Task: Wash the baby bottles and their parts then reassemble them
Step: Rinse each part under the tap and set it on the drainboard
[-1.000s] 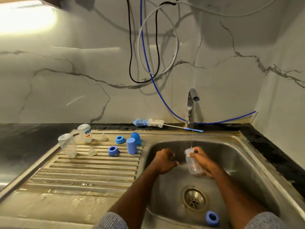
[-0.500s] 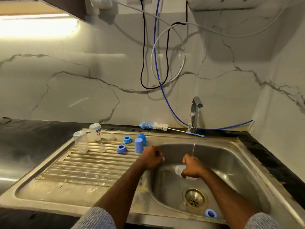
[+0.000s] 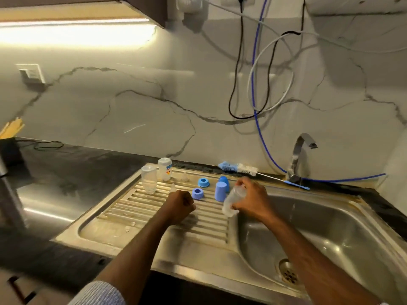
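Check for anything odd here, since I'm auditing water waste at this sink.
The tap runs a thin stream into the sink while the right hand holds the clear bottle over the drainboard, away from it.

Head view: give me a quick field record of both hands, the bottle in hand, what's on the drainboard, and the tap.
right hand: grips clear plastic baby bottle, tilted over the drainboard's edge by the basin
left hand: fist, holds nothing visible, over ribbed steel drainboard
drainboard: two clear bottles, two blue rings, two blue caps
steel tap: thin stream seems to run
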